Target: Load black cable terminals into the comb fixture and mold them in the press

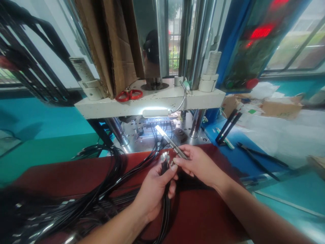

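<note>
The left hand [154, 184] grips a bundle of black cables [166, 206] with silvery ends above the dark red worktop [203, 217]. The right hand [196, 162] pinches a slim grey metal bar [169, 141] just beside those ends.

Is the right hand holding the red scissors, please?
No, the scissors lie on the white ledge, apart from the right hand.

a small white lamp [155, 113] under the press plate [122, 107] glared onto the metal base [137, 144], while daylight came through the windows [291, 47]. red digits [261, 31] glowed hazily at upper right. the edges were stretched and smeared, the black cables [81, 207] blurring heavily toward lower left.
</note>
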`<state>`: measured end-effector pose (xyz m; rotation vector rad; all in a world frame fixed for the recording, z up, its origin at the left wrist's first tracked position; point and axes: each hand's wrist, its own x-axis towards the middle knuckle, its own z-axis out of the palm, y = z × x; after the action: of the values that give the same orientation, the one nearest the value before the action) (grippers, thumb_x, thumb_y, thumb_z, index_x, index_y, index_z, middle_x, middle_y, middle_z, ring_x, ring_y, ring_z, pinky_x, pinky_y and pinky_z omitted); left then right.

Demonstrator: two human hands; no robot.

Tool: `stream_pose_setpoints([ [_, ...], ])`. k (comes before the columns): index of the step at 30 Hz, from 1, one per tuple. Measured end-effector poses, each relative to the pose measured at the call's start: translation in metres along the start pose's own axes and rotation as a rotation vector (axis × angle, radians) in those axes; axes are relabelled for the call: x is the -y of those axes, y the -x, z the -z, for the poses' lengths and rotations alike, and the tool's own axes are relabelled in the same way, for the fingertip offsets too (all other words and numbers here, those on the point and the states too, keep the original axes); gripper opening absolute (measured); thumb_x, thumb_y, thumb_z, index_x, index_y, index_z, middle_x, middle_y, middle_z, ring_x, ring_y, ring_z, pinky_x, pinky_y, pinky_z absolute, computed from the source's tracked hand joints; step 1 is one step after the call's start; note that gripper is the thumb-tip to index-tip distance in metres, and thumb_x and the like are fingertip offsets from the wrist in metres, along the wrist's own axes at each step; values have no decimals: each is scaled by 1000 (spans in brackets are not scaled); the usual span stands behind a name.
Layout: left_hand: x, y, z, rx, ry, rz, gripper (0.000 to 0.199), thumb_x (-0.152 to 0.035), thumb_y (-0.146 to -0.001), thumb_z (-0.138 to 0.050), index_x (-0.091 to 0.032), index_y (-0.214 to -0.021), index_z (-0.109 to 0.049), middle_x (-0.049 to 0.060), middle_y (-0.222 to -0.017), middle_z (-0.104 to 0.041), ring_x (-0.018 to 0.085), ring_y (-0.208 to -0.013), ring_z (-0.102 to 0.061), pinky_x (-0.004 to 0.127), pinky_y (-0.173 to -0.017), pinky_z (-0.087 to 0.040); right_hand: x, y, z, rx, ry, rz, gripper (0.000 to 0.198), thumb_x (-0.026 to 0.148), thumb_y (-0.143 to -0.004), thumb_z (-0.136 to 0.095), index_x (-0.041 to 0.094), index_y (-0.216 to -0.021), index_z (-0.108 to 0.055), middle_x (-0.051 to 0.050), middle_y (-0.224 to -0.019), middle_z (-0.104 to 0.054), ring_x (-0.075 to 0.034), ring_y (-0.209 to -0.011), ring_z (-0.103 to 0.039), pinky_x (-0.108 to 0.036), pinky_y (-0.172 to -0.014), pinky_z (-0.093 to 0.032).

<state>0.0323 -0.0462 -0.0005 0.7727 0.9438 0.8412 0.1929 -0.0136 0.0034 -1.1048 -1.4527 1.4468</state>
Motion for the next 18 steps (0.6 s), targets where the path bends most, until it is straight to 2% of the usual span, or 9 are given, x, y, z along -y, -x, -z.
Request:
stream_pose_setpoints([
  [5, 0, -1, 2, 15, 43, -13, 28, -40, -80, -65, -14, -76, -54, -1, -67, -54, 4, -44, -40, 19, -41, -29, 0, 0, 0, 4, -8, -10, 32, 39, -80, -65, 18, -103, -58, 2, -71, -54, -6, -47, -40, -18, -38, -32],
  [9, -3, -1, 2, 23, 47, -19, 23, -35, -82, -63, -15, -79, -54, -2, -68, -52, 5, -45, -40, 20, -42, -29, 4, 0, 0, -27, -22, -4, 30, 45, -81, -62, 17, -94, -60, 3, -64, -54, -5, -44, -39, -18, -37, -30],
  [13, -5, 0, -1, 37, -25, -58, 22, -35, -84, -60, -15, -79, -53, -2, -66, -51, 5, -46, -39, 20, -41, -28, 3, -1, -1, -146, -57, -32, 39, 54, -88, -49, 17, -81, -57, 4, -50, -51, -6, -36, -40, -18, -33, -26],
  [18, -7, -2, -6, 62, -110, -106, 19, -34, -84, -60, -17, -83, -52, -4, -69, -49, 4, -43, -37, 19, -38, -27, -3, -2, -4, -143, -126, -69, 41, 56, -89, -44, 18, -76, -52, 5, -42, -49, -7, -30, -37, -18, -29, -25],
])
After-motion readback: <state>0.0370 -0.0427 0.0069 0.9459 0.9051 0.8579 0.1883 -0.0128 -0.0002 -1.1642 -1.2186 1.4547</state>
